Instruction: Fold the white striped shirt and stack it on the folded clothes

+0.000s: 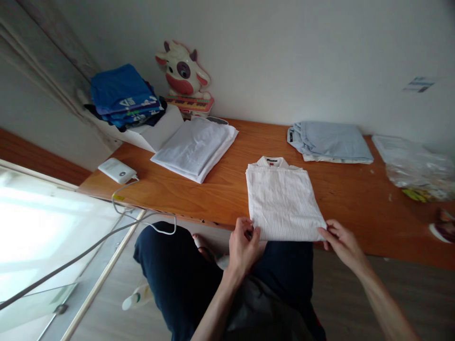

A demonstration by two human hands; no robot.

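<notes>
A white striped shirt, folded into a near-square with its collar at the far end, lies on the wooden table. Its near edge reaches the table's front edge. My left hand pinches the shirt's near left corner between thumb and fingers. At the near right corner, my right hand grips the cloth the same way, its fingertips partly hidden beneath. Behind the shirt to the right rests a folded light blue shirt on top of a paler cloth.
Folded white cloth lies left of centre. Blue clothes are stacked on a white box beside a cow toy keyboard. A white power bank trails a cable over the front edge. Clear plastic bags lie at right.
</notes>
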